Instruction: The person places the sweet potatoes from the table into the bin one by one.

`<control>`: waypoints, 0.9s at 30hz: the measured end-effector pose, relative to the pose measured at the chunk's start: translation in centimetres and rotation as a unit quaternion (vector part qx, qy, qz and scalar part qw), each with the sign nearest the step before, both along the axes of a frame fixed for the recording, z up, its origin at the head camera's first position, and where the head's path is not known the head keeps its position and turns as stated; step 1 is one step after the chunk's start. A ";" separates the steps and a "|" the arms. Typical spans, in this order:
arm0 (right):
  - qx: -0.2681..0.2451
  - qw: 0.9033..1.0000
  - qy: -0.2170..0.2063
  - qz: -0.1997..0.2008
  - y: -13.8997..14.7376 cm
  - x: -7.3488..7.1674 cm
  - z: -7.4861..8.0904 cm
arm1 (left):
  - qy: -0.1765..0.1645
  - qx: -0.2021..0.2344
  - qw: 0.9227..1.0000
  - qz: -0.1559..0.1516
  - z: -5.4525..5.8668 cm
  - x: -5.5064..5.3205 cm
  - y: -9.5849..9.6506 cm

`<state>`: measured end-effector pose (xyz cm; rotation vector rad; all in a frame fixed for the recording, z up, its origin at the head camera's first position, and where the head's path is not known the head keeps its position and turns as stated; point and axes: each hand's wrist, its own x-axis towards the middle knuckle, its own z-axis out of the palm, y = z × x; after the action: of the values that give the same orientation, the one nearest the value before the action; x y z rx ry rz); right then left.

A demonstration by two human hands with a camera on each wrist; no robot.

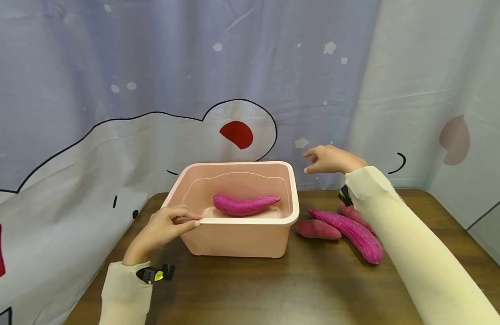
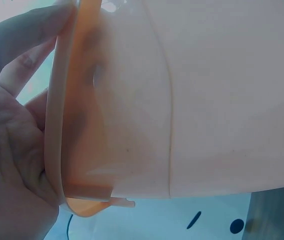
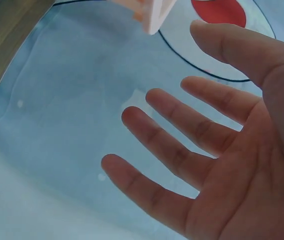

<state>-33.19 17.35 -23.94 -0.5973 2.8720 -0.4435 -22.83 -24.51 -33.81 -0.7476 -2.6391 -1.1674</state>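
My left hand (image 1: pixel 162 231) grips the rim of a pale pink plastic basin (image 1: pixel 237 239) at its near left corner. In the left wrist view, the thumb and fingers hold the basin's edge from both sides. Inside the basin lies a long magenta eggplant (image 1: pixel 243 205). My right hand (image 1: pixel 333 160) is raised in the air to the right of the basin, fingers spread and loosely bent with nothing in them. Beneath the right forearm, a second long eggplant (image 1: pixel 355 232) rests on the table between a sweet potato (image 1: pixel 318 229) and another sweet potato (image 1: pixel 351 213), which the sleeve partly covers.
The brown wooden table (image 1: pixel 258 289) ends against a printed curtain (image 1: pixel 184 67) just behind the basin. That curtain also runs along the left and right sides. Each wrist wears a small black device (image 1: pixel 154 273) on a strap.
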 end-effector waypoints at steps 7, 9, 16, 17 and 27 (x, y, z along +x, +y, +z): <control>0.010 1.000 -0.015 -0.015 1.7 0.6 -1.1 | -0.007 0.004 1.000 -0.001 0.1 0.0 0.0; 0.010 1.000 -0.020 -0.017 2.1 0.7 -1.5 | -0.010 0.004 1.000 0.000 0.2 0.0 -0.1; 0.009 1.000 -0.026 -0.012 3.3 1.1 -3.1 | 0.001 -0.006 1.000 0.003 0.0 0.1 -0.4; 0.008 1.000 -0.024 -0.012 3.4 1.2 -3.3 | 0.005 -0.009 1.000 0.004 0.0 0.1 -0.4; 0.006 1.000 -0.020 0.003 4.7 2.1 -5.3 | 0.026 -0.022 0.999 0.011 -0.1 0.1 -0.6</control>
<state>-31.10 22.01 -29.26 -0.5874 2.8325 -0.4308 -22.74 -25.11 -33.91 -0.7432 -2.6315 -1.0727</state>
